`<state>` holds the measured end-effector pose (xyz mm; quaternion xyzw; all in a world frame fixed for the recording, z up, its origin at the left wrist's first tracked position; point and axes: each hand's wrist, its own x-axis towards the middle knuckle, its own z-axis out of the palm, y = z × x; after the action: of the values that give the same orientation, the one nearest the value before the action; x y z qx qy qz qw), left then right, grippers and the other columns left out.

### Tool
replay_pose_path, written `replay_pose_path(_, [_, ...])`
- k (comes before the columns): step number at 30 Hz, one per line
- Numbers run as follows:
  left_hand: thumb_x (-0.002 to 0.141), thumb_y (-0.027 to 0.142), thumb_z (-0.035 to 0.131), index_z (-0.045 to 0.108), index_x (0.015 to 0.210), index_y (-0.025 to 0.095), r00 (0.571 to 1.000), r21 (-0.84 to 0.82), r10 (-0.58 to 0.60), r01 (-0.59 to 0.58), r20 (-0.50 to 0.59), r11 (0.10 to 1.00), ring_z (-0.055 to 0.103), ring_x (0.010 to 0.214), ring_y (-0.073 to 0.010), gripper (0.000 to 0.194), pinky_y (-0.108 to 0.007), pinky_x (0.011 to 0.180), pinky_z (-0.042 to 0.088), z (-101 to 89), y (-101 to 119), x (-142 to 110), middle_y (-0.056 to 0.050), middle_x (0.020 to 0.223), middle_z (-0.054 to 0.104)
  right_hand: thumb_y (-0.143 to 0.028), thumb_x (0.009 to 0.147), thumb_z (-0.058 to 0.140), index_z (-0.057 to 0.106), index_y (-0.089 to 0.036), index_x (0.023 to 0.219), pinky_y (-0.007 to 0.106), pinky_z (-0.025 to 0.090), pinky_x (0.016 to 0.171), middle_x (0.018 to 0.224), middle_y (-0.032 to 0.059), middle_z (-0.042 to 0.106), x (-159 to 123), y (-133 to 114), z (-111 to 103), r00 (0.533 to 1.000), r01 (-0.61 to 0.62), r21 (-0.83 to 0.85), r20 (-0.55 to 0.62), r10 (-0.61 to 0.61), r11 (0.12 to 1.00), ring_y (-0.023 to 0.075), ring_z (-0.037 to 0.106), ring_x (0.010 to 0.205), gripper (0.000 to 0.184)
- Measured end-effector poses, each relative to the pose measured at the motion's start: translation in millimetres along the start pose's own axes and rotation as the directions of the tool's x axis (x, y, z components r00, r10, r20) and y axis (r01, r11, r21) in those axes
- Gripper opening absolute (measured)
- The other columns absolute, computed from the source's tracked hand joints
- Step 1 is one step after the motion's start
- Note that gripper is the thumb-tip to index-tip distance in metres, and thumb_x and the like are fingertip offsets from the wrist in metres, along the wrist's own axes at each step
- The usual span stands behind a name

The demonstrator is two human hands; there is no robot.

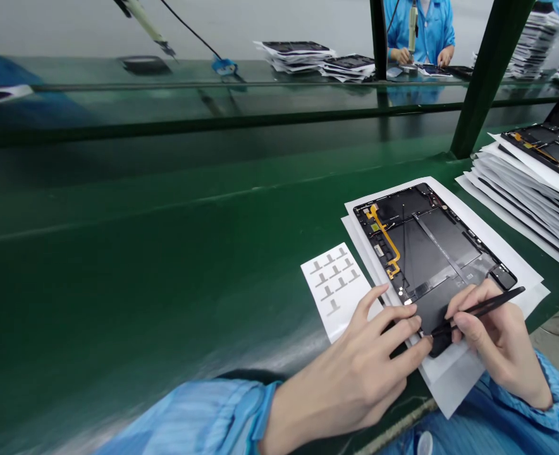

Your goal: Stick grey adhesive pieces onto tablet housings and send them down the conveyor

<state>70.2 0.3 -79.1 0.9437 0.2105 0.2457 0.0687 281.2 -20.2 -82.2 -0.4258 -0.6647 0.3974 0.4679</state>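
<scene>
Tablet housing [431, 253], open with internals showing: lying on loose white sheets [450, 385], between and beyond both grips, nearest end partly hidden beneath fingers.

Left of left grip: green surface [165, 303]; then, just beside the fingers, white card [339, 325] bearing rows of grey tabs [333, 308], nearest part covered by left grip. Could be creased or dragged by a sideways shift of the palm.

Left grip [365, 360]: fingers fanned and bent down at left edge of housing, near end. Cannot tell whether pinching anything small by the thumb. Could skew the housing on the sheets through uneven pressure.

Just beyond left grip: orange flex cable [393, 246], along left side of housing. Could be snagged by a straying fingertip.

Right grip [500, 335]: pinching black tweezers [500, 301] between thumb and fingers, points angled down toward left thumb. Could scratch housing or jab left grip, from a slip or too much force in so tight a space.

Right of right grip and farther off: uneven stack of sheets [535, 208], with second housing [552, 142] on top. Could slide if knocked by right arm.
</scene>
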Motion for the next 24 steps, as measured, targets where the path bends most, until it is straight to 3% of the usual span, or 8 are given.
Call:
replay_pose_path(3, [0.093, 0.011, 0.037, 0.062, 0.107, 0.013, 1.000, -0.003, -0.005, 0.005, 0.014, 1.000, 0.057, 0.102, -0.0251, 0.028, -0.058, 0.107, 0.029, -0.1, 0.0, 0.7, -0.011, 0.097, 0.065, -0.018, 0.096, 0.048, 0.051, -0.020, 0.088, 0.025, 0.044, 0.053, 0.080, 0.0028, 0.054, 2.4, -1.4, -4.7, 0.999, 0.042, -0.083, -0.016, -0.044, 0.996, 0.0139, 0.054, 0.063, 0.009])
replay_pose_path(8, [0.090, 0.010, 0.041, 0.062, 0.107, 0.015, 1.000, -0.005, -0.022, 0.022, 0.017, 1.000, 0.058, 0.103, -0.0239, 0.027, -0.058, 0.109, 0.027, -0.2, -0.4, 0.2, -0.010, 0.097, 0.065, -0.020, 0.095, 0.050, 0.053, -0.020, 0.083, 0.024, 0.041, 0.050, 0.079, 0.0032, 0.054, 4.5, 0.5, -15.3, 0.987, 0.008, -0.225, -0.153, -0.044, 0.974, 0.0151, 0.054, 0.065, 0.013])
replay_pose_path(19, [0.090, 0.008, 0.042, 0.059, 0.111, 0.014, 1.000, -0.027, -0.022, 0.022, 0.015, 0.999, 0.058, 0.105, -0.0241, 0.029, -0.056, 0.110, 0.027, -1.3, -0.2, 1.1, -0.010, 0.099, 0.066, -0.023, 0.095, 0.052, 0.052, -0.020, 0.084, 0.024, 0.038, 0.044, 0.082, 0.0046, 0.055, 3.5, 8.6, -21.2, 0.969, -0.048, -0.216, -0.249, -0.008, 0.975, 0.0144, 0.055, 0.061, 0.012])
replay_pose_path(24, [0.086, 0.007, 0.045, 0.061, 0.109, 0.019, 0.990, -0.029, -0.027, 0.023, -0.135, 0.999, 0.059, 0.103, -0.0205, 0.031, -0.046, 0.113, 0.023, 9.7, -4.8, -4.3, -0.006, 0.098, 0.066, -0.024, 0.095, 0.050, 0.054, -0.019, 0.084, 0.024, 0.040, 0.046, 0.079, 0.0037, 0.054, 6.7, 10.8, -17.4, 0.960, -0.039, -0.203, -0.280, -0.020, 0.978, 0.0134, 0.053, 0.058, 0.013])
